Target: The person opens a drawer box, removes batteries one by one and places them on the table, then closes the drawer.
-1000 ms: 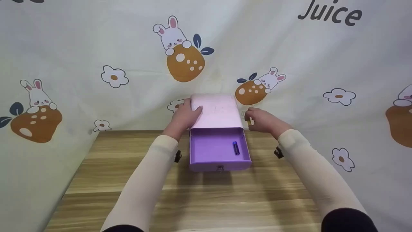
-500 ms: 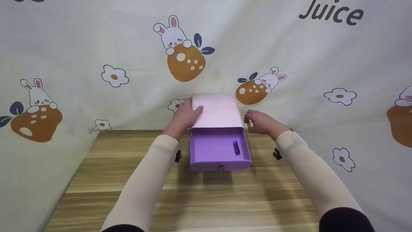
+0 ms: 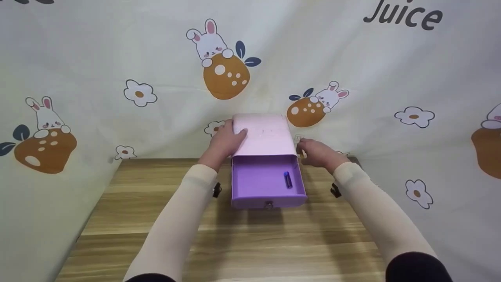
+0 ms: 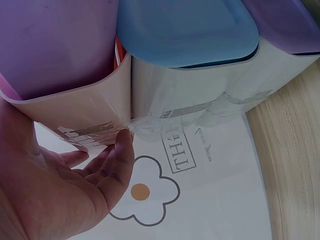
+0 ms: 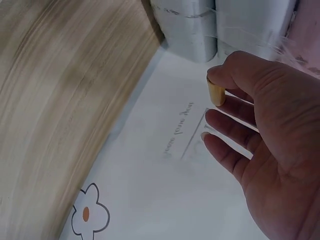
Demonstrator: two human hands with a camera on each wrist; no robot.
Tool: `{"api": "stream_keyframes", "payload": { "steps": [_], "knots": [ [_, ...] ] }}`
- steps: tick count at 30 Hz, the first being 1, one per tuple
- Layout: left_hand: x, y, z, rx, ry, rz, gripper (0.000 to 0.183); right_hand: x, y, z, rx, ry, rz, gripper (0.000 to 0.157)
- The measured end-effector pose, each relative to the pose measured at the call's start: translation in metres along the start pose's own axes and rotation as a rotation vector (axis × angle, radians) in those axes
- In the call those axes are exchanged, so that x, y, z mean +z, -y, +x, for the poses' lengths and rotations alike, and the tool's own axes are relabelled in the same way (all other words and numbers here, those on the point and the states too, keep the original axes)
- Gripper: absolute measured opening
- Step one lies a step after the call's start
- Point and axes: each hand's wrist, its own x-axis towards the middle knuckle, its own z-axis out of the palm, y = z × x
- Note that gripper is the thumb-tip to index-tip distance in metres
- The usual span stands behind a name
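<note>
A pink-topped drawer cabinet [image 3: 264, 135] stands against the back cloth, its top purple drawer [image 3: 254, 178] pulled out. Inside that drawer, toward its right side, lies a small dark battery with a blue end [image 3: 288, 179]. My left hand [image 3: 226, 139] grips the cabinet's left side, thumb on the top; in the left wrist view its fingers curl behind the pink casing [image 4: 95, 120]. Beside the cabinet's right side, my right hand [image 3: 318, 152] pinches a small yellow cylinder [image 5: 216, 94] between thumb and index finger. The other fingers of that hand are spread and bent.
Lower tiers show in the left wrist view, with a blue drawer [image 4: 195, 30] and another purple drawer [image 4: 287, 22], both pushed in. A wood-grain table [image 3: 254, 250] lies underneath. Printed cloth [image 3: 164, 47] hangs behind and at both sides.
My right hand has sunk slightly beside the cabinet, still pinching the yellow cylinder. My left hand, the drawer and the battery in it have stayed in place.
</note>
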Motion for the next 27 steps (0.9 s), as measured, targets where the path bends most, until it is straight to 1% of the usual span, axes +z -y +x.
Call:
{"api": "stream_keyframes", "payload": {
  "steps": [7, 13, 19, 25, 27],
  "knots": [
    [-0.001, -0.001, 0.0, 0.0, 0.0, -0.002, 0.086, 0.008, -0.001, 0.0, 0.007, 0.004, -0.002, 0.031],
    [0.0, -0.001, 0.001, -0.004, 0.003, 0.004, 0.087, 0.018, -0.004, -0.001, -0.02, -0.003, -0.014, 0.03],
    [0.0, -0.001, 0.0, 0.008, 0.002, -0.002, 0.087, 0.028, -0.008, 0.0, -0.029, -0.013, 0.007, 0.035],
    [0.0, 0.001, 0.0, 0.026, -0.004, -0.001, 0.084, 0.032, -0.01, 0.0, -0.078, -0.048, -0.001, 0.032],
    [0.0, 0.0, 0.0, 0.027, -0.008, -0.001, 0.084, 0.034, -0.012, 0.0, -0.076, -0.049, 0.005, 0.03]
  ]
}}
